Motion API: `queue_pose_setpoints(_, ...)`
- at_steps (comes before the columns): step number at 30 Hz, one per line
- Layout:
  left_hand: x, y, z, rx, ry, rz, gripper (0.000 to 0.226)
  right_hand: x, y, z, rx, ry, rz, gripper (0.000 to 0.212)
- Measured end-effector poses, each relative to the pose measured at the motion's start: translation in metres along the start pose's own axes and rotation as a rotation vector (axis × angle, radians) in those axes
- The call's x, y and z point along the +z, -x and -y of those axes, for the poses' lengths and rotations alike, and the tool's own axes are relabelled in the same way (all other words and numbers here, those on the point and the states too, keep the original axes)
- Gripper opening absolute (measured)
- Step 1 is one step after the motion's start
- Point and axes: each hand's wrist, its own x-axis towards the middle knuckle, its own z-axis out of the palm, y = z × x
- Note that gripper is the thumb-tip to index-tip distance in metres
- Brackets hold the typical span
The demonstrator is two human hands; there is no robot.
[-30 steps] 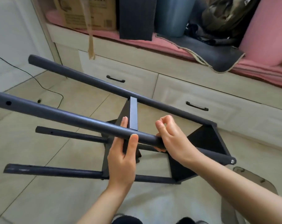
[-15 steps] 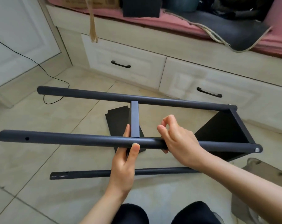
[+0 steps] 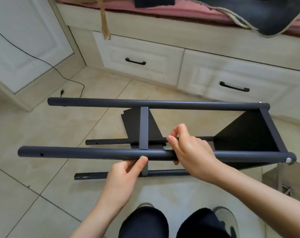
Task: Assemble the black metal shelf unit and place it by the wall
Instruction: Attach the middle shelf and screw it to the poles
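Note:
The black metal shelf unit lies on its side above the tiled floor, its tubes running left to right. One black shelf panel is fixed at the right end, and a middle shelf panel stands on edge between the tubes. My right hand grips the near upper tube just right of the middle panel. My left hand pinches a small screw head on that tube, below the panel's edge. Two lower tubes show beneath.
White drawers with black handles run along the back under a pink-cushioned bench. A black cable trails over the floor at the left beside a white cabinet door. A cardboard piece lies at the right. My knees and shoes are at the bottom.
The frame has swung level and closer to the floor. My left hand slid from lying over the near tube to pinching a screw on its underside. My right hand keeps its grip.

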Motion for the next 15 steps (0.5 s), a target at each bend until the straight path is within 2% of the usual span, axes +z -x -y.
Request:
queue_pose_setpoints(2, -0.008, 0.000, -0.007, -0.024, -0.170, -0.038, 0.047, -0.001, 0.000, 0.000, 0.003, -0.003, 0.012, 0.021)
queue_pose_setpoints(4, -0.017, 0.000, -0.014, -0.042, -0.436, -0.078, 0.062, -0.001, 0.001, 0.001, 0.002, -0.001, 0.022, 0.021)
queue_pose_setpoints(8, -0.028, 0.003, -0.040, 0.035, -0.975, -0.201, 0.080, -0.001, 0.005, 0.002, -0.012, -0.010, 0.018, 0.021)
queue_pose_setpoints(11, -0.033, -0.001, -0.056, 0.197, -1.244, -0.267, 0.073, 0.001, 0.007, 0.003, -0.014, -0.012, 0.014, 0.021)
queue_pose_setpoints(15, -0.047, -0.022, -0.067, 0.516, -1.309, -0.179, 0.067, 0.001, 0.007, 0.003, -0.016, -0.031, 0.033, 0.021)
